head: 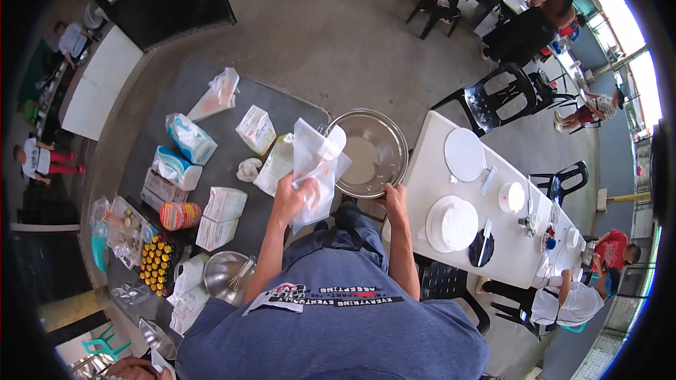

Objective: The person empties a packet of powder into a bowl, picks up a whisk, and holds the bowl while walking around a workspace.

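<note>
My left hand grips a translucent plastic bag, which looks like a piping bag and has faint orange smears. The bag hangs over the left rim of a large stainless steel mixing bowl. My right hand holds the bowl's near right rim, thumb on top. Pale residue clings to the inside of the bowl. A white rounded piece, perhaps a spatula blade, shows at the bowl's left edge, partly behind the bag. Beside the bag lies a whitish packet, partly covered by it.
A dark table at left carries white cartons, tissue packs, yellow-capped bottles and a second steel bowl with a whisk. On the white table at right stand a white-frosted cake and a round board. People sit beyond.
</note>
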The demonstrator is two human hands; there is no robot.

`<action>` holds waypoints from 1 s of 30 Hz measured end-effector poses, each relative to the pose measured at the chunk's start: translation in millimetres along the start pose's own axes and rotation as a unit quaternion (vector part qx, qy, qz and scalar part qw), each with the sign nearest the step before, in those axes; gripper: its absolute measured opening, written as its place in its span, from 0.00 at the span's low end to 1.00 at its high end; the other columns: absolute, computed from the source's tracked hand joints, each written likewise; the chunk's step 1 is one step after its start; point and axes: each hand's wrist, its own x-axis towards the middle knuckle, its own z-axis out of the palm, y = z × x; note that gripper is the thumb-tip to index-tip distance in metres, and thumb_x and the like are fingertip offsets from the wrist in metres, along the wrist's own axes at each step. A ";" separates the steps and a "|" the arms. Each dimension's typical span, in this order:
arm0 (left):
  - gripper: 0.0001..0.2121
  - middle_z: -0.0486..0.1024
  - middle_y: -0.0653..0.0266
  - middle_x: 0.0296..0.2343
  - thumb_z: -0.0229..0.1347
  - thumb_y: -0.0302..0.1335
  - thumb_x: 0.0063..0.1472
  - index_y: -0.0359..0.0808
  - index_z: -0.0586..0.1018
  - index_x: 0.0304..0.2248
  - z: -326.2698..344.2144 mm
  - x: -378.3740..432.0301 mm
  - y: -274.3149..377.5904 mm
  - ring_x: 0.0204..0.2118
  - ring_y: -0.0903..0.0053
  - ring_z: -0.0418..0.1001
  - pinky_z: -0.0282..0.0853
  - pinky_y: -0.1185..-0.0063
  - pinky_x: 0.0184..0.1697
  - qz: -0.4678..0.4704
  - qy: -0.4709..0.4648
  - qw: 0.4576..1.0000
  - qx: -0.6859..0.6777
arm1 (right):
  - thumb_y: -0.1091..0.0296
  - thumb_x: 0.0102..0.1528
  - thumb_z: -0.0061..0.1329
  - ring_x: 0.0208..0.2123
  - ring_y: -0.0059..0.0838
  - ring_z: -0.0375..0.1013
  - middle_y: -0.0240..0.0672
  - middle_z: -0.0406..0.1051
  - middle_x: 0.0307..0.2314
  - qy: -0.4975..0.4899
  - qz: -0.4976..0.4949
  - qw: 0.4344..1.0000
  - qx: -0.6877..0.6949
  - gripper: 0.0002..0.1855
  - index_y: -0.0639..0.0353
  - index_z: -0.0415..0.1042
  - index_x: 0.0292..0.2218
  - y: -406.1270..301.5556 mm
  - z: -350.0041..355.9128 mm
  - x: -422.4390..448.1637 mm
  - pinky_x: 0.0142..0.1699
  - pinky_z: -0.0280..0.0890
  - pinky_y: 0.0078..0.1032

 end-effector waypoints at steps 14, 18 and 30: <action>0.10 0.79 0.66 0.25 0.60 0.31 0.59 0.30 0.80 0.32 84.1 249.3 45.0 0.29 0.84 0.73 0.68 0.80 0.33 0.003 0.042 0.999 0.027 | 0.75 0.52 0.41 0.26 0.39 0.79 0.48 0.74 0.28 0.023 0.016 0.999 -0.022 0.13 0.80 0.67 0.34 -107.7 -0.4 238.6 0.31 0.80 0.31; 0.10 0.78 0.67 0.25 0.60 0.31 0.59 0.30 0.80 0.32 113.5 336.4 52.4 0.29 0.84 0.73 0.68 0.80 0.33 -0.004 0.023 0.999 0.042 | 0.75 0.52 0.41 0.27 0.39 0.79 0.49 0.75 0.29 -0.007 0.007 1.000 0.007 0.15 0.80 0.69 0.37 -148.9 -1.2 304.0 0.31 0.80 0.31; 0.11 0.80 0.63 0.27 0.60 0.30 0.60 0.29 0.81 0.35 188.4 546.3 84.9 0.30 0.83 0.75 0.69 0.80 0.34 0.002 -0.050 0.998 0.047 | 0.76 0.53 0.40 0.27 0.41 0.79 0.50 0.75 0.28 0.052 0.022 0.997 0.055 0.14 0.82 0.68 0.36 -237.8 -16.5 478.2 0.34 0.81 0.35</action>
